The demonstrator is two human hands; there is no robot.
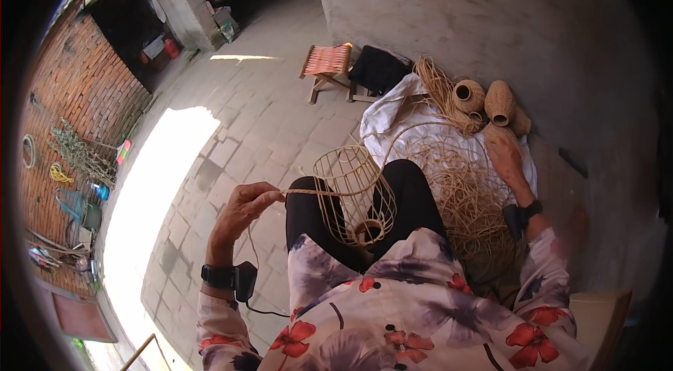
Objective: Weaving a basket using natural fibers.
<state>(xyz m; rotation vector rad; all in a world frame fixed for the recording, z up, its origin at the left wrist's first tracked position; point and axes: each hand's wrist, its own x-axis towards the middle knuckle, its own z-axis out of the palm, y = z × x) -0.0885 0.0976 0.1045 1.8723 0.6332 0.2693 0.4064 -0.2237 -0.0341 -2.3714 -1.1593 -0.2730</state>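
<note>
A wire-frame basket point(354, 196), tapered and open-ribbed, rests tilted between my knees. My left hand point(247, 208) pinches a twisted straw-coloured cord point(301, 192) that stretches across to the frame; its thin tail hangs below the hand. From the frame's right side, a strand point(399, 134) arcs over a white cloth point(378, 120) toward my right hand. My right hand point(503, 153) reaches out to the far right, close to several woven vases point(500, 103). Its fingertips are hard to make out, so whether it grips the strand is unclear.
A loose tangle of cord point(463, 196) lies on the cloth beside my right leg, with a cord bundle point(436, 80) behind. A folding stool point(327, 62) and a black cloth item point(380, 68) stand ahead, near the plastered wall point(449, 6). A brick wall point(84, 69) rises left.
</note>
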